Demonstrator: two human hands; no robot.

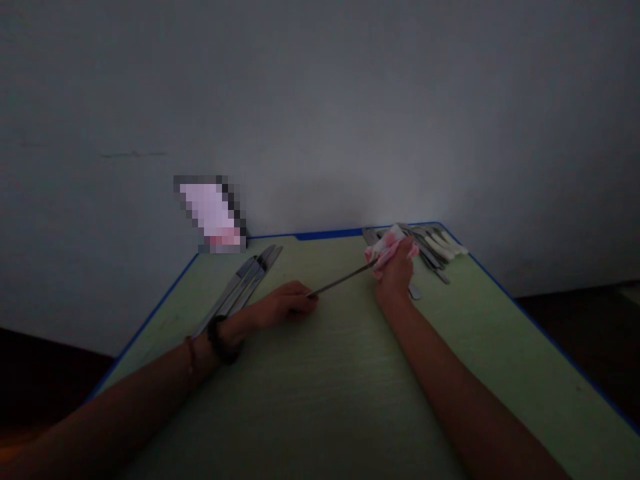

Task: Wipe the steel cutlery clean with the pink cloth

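Observation:
My left hand [290, 301] is closed on one end of a table knife [343, 277], seen nearly edge-on above the table. My right hand [399, 272] grips a crumpled pink and white cloth [393, 248], which wraps the knife's other end and hides it. Just beyond my left hand and wrist, several knives [245, 280] lie side by side, partly covered by my forearm. Behind and right of my right hand is a loose pile of cutlery [433, 248], some pieces with pale handles.
The light green table [320, 400] has a blue edge and stands against a grey wall [320, 113]. At its back left corner, a phone-like device with a bright, pixelated screen [210, 210] leans up. The room is dim.

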